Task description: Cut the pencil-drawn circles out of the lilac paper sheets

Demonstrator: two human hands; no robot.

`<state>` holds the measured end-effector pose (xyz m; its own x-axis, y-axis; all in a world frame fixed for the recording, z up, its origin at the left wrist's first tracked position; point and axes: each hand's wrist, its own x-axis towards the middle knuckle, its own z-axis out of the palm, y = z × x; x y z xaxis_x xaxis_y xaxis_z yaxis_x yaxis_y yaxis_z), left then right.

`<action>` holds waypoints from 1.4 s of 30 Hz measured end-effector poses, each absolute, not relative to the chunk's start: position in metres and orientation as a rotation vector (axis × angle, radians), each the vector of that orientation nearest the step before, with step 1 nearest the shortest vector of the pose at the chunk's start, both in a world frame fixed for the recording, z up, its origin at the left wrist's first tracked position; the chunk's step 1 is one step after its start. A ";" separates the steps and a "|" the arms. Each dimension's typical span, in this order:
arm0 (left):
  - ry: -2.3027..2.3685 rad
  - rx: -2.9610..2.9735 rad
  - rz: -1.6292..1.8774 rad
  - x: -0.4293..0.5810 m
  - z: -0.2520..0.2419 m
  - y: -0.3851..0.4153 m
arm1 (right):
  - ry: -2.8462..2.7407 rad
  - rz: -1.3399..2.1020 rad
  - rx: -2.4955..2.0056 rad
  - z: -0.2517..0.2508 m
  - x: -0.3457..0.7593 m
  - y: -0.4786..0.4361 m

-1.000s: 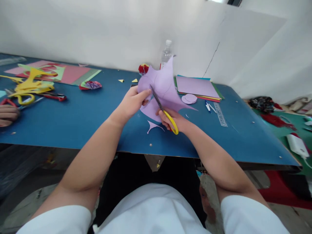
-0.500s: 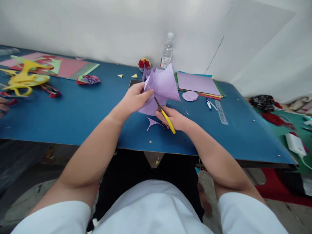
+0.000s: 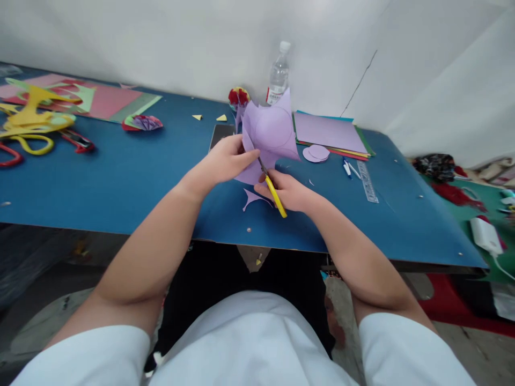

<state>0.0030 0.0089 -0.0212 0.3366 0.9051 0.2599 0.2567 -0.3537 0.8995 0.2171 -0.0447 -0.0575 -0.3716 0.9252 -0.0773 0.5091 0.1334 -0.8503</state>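
Note:
A sheet of purple paper [image 3: 273, 128] with drawn circle outlines and cut edges is pinched in my left hand [image 3: 231, 157], thumb on top. My right hand [image 3: 287, 190] grips yellow-handled scissors [image 3: 276, 197], whose dark blades meet the paper just beside my left thumb. How far the blades are apart is hard to see. Below the paper, a curved purple offcut [image 3: 253, 198] lies on the blue table [image 3: 161, 182]. To the right rest overlapping purple paper circles [image 3: 316, 153]. A dark flat object [image 3: 220, 134] is partly hidden behind my left hand.
At the back stand a plastic bottle [image 3: 278, 75] and a red-and-yellow paper ball [image 3: 238, 97]. Coloured sheets [image 3: 332, 131], pens [image 3: 349, 168] and a clear ruler [image 3: 367, 182] lie right. Yellow scraps [image 3: 38, 115], scissors [image 3: 34, 145], a utility knife [image 3: 78, 140] and a folded paper piece [image 3: 142, 123] lie left.
The scissors and paper have shifted slightly relative to each other, with the paper turned a little. Another person's hand at the left edge has gone from view. The camera view has moved slightly.

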 end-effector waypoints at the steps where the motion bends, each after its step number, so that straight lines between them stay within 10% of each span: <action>1: 1.031 1.799 1.036 0.003 -0.022 0.009 | -1.943 1.154 -1.374 -0.059 0.218 -0.044; 42: 1.147 2.108 0.916 0.003 -0.026 0.009 | -1.991 1.141 -1.423 -0.063 0.217 -0.041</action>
<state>0.0028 0.0086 -0.0260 0.3990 0.8676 0.2967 0.4814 -0.4736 0.7375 0.2172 -0.0414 -0.0631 -0.3753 0.9205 -0.1089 0.5597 0.1314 -0.8182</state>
